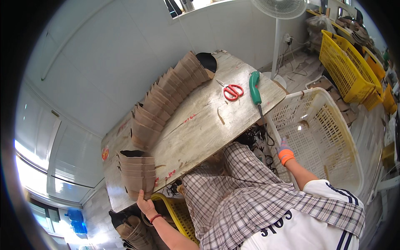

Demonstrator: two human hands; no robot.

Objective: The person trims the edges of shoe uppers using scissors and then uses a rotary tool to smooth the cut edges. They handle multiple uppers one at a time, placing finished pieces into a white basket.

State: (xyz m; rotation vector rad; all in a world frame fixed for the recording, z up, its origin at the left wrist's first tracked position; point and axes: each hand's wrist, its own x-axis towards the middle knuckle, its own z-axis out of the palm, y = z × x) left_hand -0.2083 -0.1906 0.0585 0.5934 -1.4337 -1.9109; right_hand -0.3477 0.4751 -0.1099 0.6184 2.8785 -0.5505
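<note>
My bare left hand [146,206] grips the lower end of a short stack of nested brown cup-shaped pieces [137,175] with dark lining; its thumb lies on the outside. That stack rests at the near left corner of the worktable [193,134]. A longer curved row of the same pieces [170,97] runs along the table's wall side, ending at a black rounded piece [207,62]. On my right hand [285,152] is a grey and orange glove. It holds the near rim of a white plastic basket [315,150], its fingertips partly hidden.
Red-handled scissors [232,92] and a green corded hand tool [255,89] lie on the table. Its cord drops beside the basket. A yellow crate [175,212] and more nested pieces [137,234] are below left. A pedestal fan [276,40] and yellow baskets [347,65] stand beyond.
</note>
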